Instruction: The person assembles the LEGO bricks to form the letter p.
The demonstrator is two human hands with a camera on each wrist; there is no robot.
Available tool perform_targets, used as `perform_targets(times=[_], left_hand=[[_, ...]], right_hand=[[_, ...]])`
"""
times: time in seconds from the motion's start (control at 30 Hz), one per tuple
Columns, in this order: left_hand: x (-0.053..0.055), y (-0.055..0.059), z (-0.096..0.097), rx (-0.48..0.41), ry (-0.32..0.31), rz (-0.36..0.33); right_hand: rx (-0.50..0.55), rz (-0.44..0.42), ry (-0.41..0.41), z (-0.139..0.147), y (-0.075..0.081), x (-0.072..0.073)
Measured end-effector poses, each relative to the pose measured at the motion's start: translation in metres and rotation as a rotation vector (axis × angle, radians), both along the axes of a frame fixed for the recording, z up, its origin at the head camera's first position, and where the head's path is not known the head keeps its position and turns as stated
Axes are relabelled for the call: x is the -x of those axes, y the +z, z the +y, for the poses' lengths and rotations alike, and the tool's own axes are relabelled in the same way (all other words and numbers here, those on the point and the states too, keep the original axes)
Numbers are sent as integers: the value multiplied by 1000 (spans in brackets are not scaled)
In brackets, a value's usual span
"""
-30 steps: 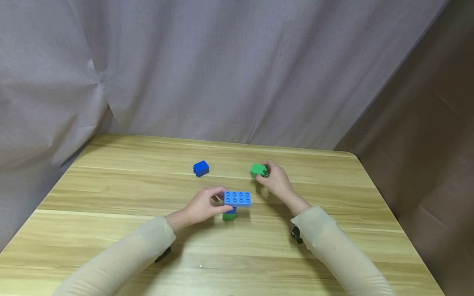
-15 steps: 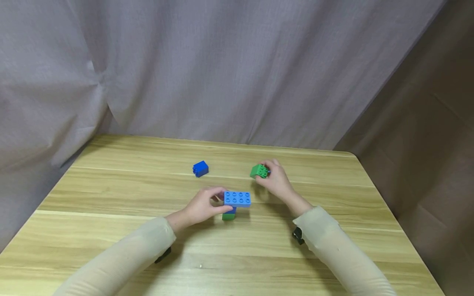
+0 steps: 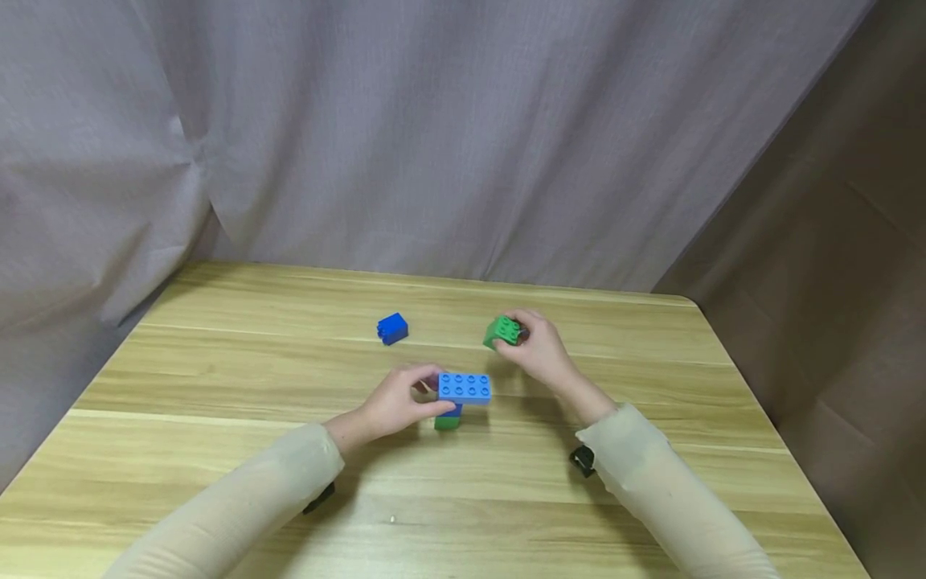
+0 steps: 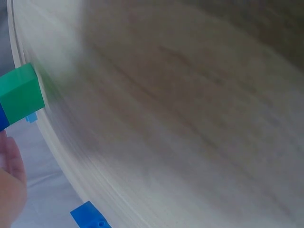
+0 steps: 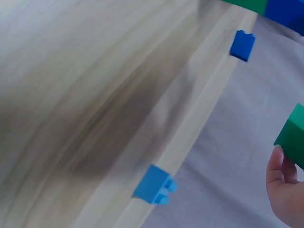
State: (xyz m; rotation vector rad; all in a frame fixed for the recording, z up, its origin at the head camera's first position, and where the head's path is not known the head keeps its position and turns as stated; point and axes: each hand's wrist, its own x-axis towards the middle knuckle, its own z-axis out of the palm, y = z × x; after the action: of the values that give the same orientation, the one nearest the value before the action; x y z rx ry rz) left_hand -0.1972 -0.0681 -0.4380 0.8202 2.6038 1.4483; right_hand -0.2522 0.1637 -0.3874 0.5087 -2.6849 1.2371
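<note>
My left hand (image 3: 396,404) pinches a stack of toy bricks between thumb and fingers. On top is a wide light blue brick (image 3: 464,388) with studs up; below it come a dark blue brick (image 3: 450,411) and a green brick (image 3: 447,423). Whether the stack touches the table, I cannot tell. Farther back, my right hand (image 3: 541,351) grips another green brick (image 3: 499,330), its studs turned up and slightly right. In the right wrist view, that green brick (image 5: 295,135) is at the right edge, with fingertips (image 5: 277,156) below it.
On the wooden table (image 3: 289,370), a dark blue brick (image 3: 393,329) lies on its side at the back. A small light blue brick (image 5: 153,184) lies on the table, mostly hidden behind my right hand in the head view. A grey curtain (image 3: 434,145) hangs behind.
My right hand has tipped the green brick so its studs, formerly facing right, now face up, and has shifted it slightly left. The left hand and its stack have stayed still.
</note>
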Motion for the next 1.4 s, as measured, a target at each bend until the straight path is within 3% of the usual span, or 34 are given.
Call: perform_targets(times=[0.23,0.57,0.9,1.07,1.4], left_hand=[[-1,0,0,7,5,5],[0,-1,0,0,-3,25],[1,-2,0,-22,-16,64],[1,-2,0,-23,-19,69],[0,-1,-1,-20,-17,73]], right_hand=[[22,-10,61,-11,16,-14],[-20,-12,212,-25,29,-32],[-64,-27,360,-34,30,-43],[-94,-71,396,-36,26,-44],[-128,-66,442,-38,25,-44]])
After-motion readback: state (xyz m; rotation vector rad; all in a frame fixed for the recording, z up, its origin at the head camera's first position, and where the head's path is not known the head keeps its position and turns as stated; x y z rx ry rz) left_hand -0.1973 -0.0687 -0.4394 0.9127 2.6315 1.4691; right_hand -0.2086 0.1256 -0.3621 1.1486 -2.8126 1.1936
